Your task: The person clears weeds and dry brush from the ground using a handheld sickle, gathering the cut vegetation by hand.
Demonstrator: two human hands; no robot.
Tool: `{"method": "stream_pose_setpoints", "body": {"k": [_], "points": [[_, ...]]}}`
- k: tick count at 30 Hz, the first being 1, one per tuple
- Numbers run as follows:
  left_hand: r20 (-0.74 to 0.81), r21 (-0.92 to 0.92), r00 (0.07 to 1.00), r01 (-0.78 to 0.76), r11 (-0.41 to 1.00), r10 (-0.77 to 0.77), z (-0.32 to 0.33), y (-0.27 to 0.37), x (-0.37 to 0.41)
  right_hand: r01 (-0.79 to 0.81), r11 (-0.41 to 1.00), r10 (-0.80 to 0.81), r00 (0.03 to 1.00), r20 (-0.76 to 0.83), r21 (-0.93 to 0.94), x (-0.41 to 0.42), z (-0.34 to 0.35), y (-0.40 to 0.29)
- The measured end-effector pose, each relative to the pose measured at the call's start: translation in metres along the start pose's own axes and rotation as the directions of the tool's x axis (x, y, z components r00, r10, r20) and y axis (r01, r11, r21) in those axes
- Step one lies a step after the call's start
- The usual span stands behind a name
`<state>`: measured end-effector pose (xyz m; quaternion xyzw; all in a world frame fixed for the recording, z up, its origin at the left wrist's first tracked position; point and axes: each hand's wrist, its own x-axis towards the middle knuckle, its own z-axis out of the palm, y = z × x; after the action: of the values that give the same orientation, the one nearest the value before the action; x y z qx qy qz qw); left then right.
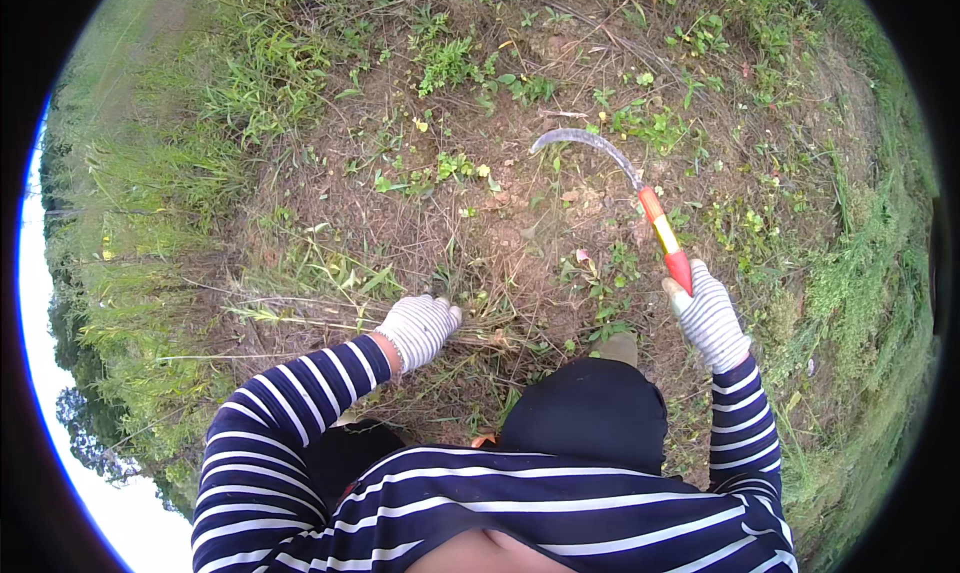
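My right hand (709,318), in a striped knitted work glove, grips the red and yellow handle of a sickle (663,235). The sickle's curved metal blade (596,142) points forward and bends to the left above the soil. My left hand (424,327), gloved the same way, is low over a bundle of cut-looking grass stems and weeds (300,310) that spreads to its left. Its fingertips are turned down into stems, and whether they grip any cannot be told.
Brown soil (510,220) with dry stalks and small weeds lies before me. Taller grass (172,175) stands at the left, feathery green plants (862,295) at the right. My bent knee (585,415) and a shoe (619,348) are between my arms.
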<state>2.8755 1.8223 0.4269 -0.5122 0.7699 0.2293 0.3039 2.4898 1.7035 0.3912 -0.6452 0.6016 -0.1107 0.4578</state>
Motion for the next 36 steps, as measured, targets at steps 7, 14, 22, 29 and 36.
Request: {"method": "stream_pose_setpoints", "body": {"k": [7, 14, 22, 29, 36], "points": [[-0.229, 0.055, 0.971, 0.075, 0.996, -0.061, -0.016, 0.02, -0.005, 0.398, 0.864, -0.42, 0.907, -0.007, -0.308, 0.019, 0.048, -0.056], [-0.363, -0.003, 0.922, 0.141, 0.99, -0.132, -0.034, 0.033, 0.019, 0.054, 0.777, -0.344, 0.871, -0.351, -0.627, 0.036, 0.036, 0.052], [-0.527, -0.029, 0.841, 0.124, 0.992, -0.12, -0.033, 0.025, 0.027, -0.523, 0.826, 0.287, 0.713, -0.64, -0.211, -0.107, -0.048, 0.309], [-0.175, -0.334, 0.945, 0.207, 0.919, -0.277, -0.02, 0.033, 0.042, 0.012, 0.796, 0.439, 0.676, -0.592, 0.605, -0.054, 0.008, 0.215], [-0.521, -0.287, 0.825, 0.072, 0.955, -0.218, 0.01, 0.021, 0.01, 0.134, 0.678, 0.016, 0.98, -0.197, 0.723, -0.01, 0.083, 0.028]]}}
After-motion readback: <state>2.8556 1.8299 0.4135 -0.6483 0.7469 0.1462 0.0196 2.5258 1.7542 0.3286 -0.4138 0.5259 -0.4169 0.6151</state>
